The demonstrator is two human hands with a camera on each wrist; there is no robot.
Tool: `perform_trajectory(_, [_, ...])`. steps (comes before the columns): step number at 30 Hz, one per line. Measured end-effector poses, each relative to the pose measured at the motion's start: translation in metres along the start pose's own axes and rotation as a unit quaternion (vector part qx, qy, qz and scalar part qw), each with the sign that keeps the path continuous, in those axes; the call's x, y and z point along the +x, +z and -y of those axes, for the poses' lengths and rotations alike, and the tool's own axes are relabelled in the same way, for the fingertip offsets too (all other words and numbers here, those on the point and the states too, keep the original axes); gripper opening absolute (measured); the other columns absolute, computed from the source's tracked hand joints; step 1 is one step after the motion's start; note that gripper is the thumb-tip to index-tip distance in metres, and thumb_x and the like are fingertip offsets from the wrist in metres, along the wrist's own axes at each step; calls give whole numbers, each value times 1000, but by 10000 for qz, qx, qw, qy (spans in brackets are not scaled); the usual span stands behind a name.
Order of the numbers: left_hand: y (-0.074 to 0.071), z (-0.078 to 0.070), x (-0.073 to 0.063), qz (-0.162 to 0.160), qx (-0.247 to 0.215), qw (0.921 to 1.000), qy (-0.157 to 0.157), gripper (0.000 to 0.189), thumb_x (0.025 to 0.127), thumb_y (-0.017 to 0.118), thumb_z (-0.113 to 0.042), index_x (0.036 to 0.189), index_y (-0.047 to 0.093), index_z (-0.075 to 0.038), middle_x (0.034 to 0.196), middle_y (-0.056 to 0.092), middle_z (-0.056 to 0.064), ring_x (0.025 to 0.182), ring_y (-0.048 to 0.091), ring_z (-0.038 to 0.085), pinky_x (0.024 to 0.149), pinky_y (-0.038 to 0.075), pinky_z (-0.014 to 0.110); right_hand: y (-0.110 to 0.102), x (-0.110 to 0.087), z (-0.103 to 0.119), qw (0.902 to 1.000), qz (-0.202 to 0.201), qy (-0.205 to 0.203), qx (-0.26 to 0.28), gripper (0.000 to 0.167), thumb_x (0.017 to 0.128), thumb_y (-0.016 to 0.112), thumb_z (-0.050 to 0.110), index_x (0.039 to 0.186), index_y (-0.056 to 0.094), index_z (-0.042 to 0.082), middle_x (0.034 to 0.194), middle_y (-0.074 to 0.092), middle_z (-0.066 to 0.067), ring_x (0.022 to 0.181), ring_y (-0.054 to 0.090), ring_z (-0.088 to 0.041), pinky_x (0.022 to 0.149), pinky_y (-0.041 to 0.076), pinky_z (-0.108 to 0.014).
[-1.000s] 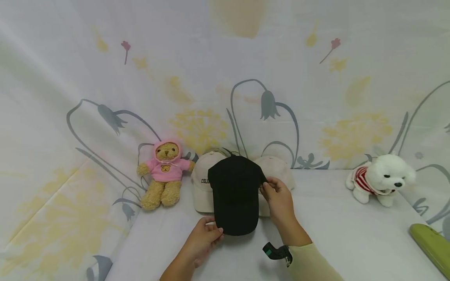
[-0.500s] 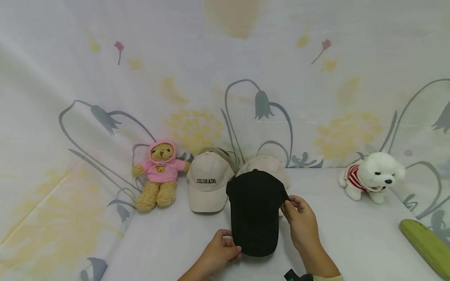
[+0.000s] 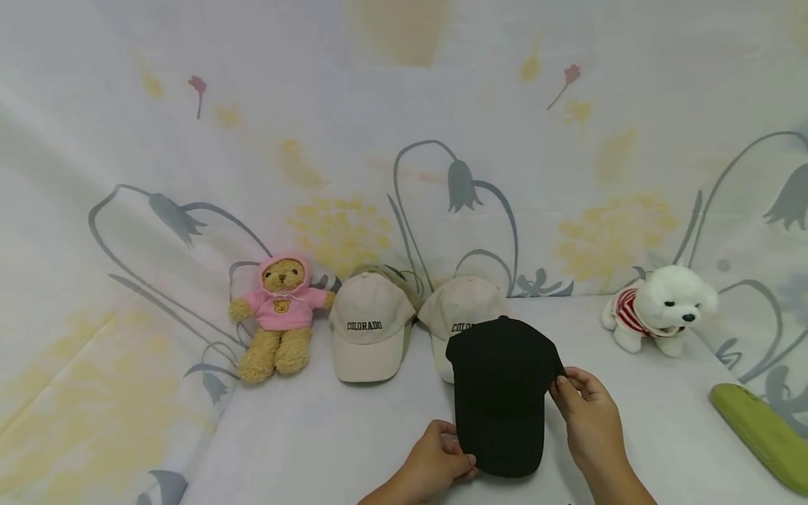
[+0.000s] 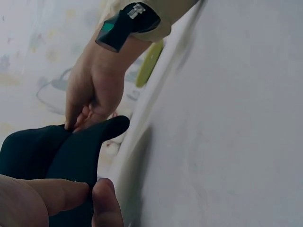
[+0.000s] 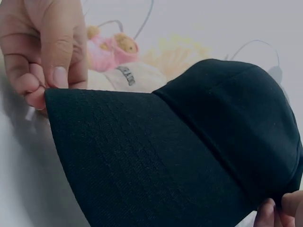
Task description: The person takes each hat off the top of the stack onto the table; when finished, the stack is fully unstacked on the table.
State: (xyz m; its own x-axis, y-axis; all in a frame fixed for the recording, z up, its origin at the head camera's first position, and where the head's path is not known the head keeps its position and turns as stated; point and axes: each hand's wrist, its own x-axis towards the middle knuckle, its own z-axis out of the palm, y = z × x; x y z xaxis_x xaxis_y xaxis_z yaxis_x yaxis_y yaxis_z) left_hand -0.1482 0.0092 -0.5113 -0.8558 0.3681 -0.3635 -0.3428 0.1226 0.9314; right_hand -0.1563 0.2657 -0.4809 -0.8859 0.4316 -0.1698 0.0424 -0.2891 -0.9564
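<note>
A plain black baseball cap [image 3: 501, 393] is held between both hands, brim toward me and crown away. My left hand [image 3: 435, 459] pinches the left edge of its brim between thumb and fingers; the left wrist view shows that thumb and finger close up on the brim [image 4: 75, 161]. On the other side my right hand [image 3: 590, 417] pinches the cap's right side near the back of the crown. In the right wrist view the brim's stitching and the crown [image 5: 236, 109] show large. The black cap overlaps a beige cap [image 3: 467, 305] behind it.
Another beige cap [image 3: 369, 322] lettered COLORADO stands left of the overlapped one, with a darker cap partly hidden behind. A teddy bear [image 3: 282, 308] in a pink hoodie sits farther left. To the right are a white plush dog [image 3: 672, 308] and a green case [image 3: 760, 435].
Both hands have carried the black cap to the right and toward me. It has uncovered the left beige cap and the COLORADO lettering there. The view has shifted slightly.
</note>
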Motion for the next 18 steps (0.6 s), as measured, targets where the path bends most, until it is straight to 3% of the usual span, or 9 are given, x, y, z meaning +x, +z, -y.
perform_trajectory(9, [41,-11,23,-61,-73,9999,-58,46,88,76,8,123,49,-2,93,62,13,72,72,16,69,63,26,-31,14,16,9990,-397,-1,181,16,105,58,3,121,56,4,107,56,4,99,65,1,89,56,-13])
perform_trajectory(18, [76,-28,59,-243,-65,9996,163,45,87,75,11,121,50,-4,88,68,11,65,69,13,64,59,23,-51,52,30,9966,-702,-148,411,17,107,56,6,124,52,7,103,58,6,95,65,1,82,57,-12])
